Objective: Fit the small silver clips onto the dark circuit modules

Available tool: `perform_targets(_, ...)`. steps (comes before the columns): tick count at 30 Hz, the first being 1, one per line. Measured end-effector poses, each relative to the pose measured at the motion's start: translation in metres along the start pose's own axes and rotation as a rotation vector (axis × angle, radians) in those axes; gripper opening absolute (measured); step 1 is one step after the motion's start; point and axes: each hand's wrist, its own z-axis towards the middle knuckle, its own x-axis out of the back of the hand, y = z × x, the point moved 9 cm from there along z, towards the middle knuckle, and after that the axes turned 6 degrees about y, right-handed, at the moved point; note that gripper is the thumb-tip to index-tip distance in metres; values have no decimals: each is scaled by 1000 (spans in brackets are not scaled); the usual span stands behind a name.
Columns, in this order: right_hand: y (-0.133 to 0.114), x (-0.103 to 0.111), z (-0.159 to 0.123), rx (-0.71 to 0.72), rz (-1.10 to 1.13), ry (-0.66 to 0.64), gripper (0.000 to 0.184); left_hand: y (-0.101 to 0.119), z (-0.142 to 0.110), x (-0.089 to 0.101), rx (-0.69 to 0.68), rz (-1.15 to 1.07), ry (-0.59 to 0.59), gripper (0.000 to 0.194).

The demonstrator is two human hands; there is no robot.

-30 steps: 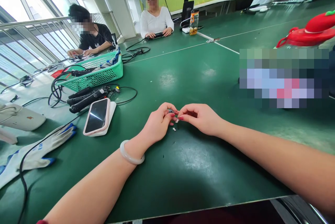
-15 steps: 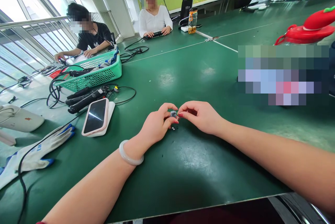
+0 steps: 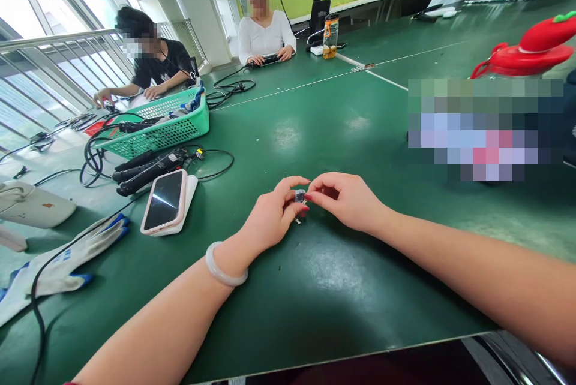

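Grey block (image 3: 300, 195) — more visible than before

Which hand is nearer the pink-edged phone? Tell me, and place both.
Left. The left hand is to the right of the phone, apart from it, holding a small gray piece. The right hand is farther right, past the left hand.

Left hand (image 3: 272, 212) pinching small grey part (image 3: 299, 195), right hand (image 3: 346, 199) at its side. White piece (image 3: 297, 221) on green counter (image 3: 288, 289) just below. Phone (image 3: 165, 200), glove (image 3: 67, 265), green basket (image 3: 180, 127) off to left.
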Motion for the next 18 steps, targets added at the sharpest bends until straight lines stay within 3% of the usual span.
perform_targets(14,-13,2,-2,88,-32,23,18,3,-1,-3,-18,85,-51,41)
perform_targets(18,-16,4,-2,91,-37,50,18,4,-1,-3,-40,112,-38,54)
